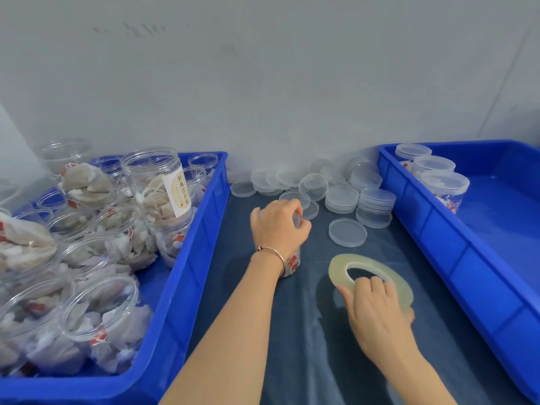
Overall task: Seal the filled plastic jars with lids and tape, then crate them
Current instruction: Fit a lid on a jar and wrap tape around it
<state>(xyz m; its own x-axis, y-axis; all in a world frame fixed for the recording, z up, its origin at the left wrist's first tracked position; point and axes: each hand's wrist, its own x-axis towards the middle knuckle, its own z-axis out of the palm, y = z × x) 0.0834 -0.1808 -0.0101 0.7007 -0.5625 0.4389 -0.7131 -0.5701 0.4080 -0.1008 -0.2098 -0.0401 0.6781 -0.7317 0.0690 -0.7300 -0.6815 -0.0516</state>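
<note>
My left hand (279, 226) grips lid on jar (292, 263), middle of surface (380, 361). My right hand (377, 314) curls around tape roll (369, 276) beside. Advice: press lid level before taping seam.

A dark blue cloth-covered table (292, 346) carries everything. A blue crate of open filled jars (187, 258) sits at nine o'clock and a blue crate with lidded jars (467, 258) at three. Clear lids (342, 188) lie heaped at twelve, one lid (347, 232) apart, and a tape roll (350, 261) and a jar (292, 264) stand near the centre.
</note>
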